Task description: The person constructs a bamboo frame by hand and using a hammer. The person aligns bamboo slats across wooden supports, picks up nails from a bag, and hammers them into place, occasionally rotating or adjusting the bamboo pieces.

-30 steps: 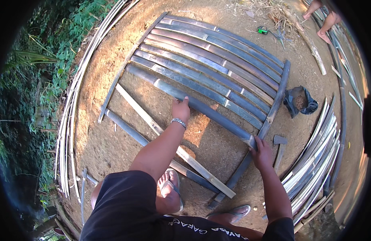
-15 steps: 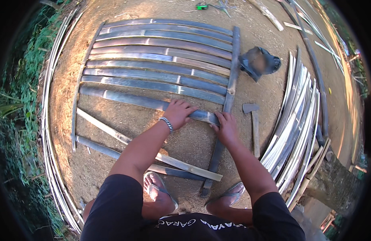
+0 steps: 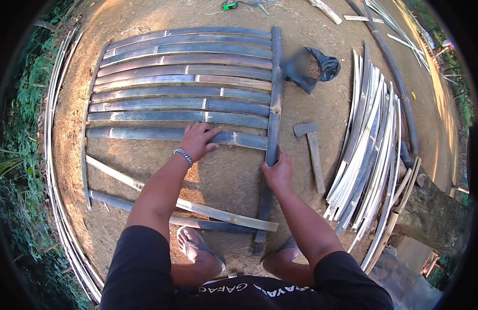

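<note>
My left hand (image 3: 197, 141) rests with fingers spread on a dark split-bamboo slat (image 3: 146, 134). This slat lies across the frame, nearest me in a row of several similar slats (image 3: 161, 116), with a gap between it and the one above. Its right end meets the right bamboo rail (image 3: 275, 103). Just below that end, my right hand (image 3: 278, 170) is closed around the rail, thumb on its left side and fingers at its right. A thinner left rail (image 3: 85, 170) borders the slats' other ends.
A pale bamboo strip (image 3: 213, 212) lies slantwise over a dark bottom slat (image 3: 115, 200) by my feet. Right of the frame are a hatchet (image 3: 314, 155), a black bag (image 3: 329, 67) and a bundle of bamboo strips (image 3: 370, 139). Long strips (image 3: 50, 124) line the left side.
My right hand has let go of the slat's right end and moved onto the rail. The slat now lies straighter, closer to parallel with the others. My left hand's fingers have spread on it.
</note>
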{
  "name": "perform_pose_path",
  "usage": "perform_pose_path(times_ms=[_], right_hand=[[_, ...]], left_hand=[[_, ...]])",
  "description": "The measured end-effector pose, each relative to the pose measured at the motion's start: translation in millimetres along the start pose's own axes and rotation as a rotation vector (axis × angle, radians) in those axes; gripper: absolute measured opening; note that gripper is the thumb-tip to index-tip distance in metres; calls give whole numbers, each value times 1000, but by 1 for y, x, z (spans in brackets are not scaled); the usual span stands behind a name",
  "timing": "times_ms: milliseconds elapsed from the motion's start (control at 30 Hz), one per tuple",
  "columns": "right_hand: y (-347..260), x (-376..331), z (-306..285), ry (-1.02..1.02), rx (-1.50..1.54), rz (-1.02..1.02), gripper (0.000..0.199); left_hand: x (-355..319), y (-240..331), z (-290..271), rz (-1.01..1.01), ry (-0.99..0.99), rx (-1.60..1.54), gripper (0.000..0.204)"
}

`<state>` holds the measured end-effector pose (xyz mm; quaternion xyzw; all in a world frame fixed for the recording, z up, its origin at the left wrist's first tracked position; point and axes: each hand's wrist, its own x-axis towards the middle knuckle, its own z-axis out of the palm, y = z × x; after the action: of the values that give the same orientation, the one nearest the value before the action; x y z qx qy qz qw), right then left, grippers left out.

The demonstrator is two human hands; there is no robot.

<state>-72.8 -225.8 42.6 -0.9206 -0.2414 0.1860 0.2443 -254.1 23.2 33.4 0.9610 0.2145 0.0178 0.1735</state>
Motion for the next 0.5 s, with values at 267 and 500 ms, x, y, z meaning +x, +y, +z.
perform_pose_path(times_ms=[267, 500], right_hand=[[-5, -4, -6, 15, 68, 10, 80], [-8, -3, -7, -71, 24, 86, 84]], left_hand=[[8, 6, 6, -6, 62, -18, 59], [12, 19, 15, -69, 103, -36, 59]])
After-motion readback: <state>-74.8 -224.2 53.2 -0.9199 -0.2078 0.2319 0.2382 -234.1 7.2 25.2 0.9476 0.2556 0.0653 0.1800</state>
